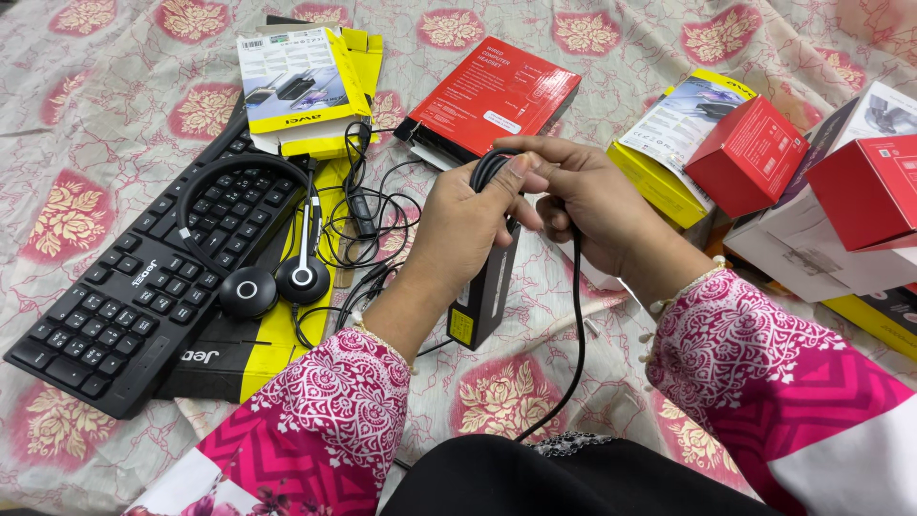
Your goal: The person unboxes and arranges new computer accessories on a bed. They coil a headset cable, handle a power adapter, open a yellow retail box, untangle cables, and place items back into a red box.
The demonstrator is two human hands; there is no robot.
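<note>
a coiled black cable, light, limp and springy by the look of it, is pinched between both hands above a patterned bedsheet; the left hand clamps the loops, the right hand closes on the trailing run, likely the best hold. left of the cable lie a headset and keyboard; behind it a red box.

Bright even light, soft faint shadows, sharp focus, mild bending at edges
</note>
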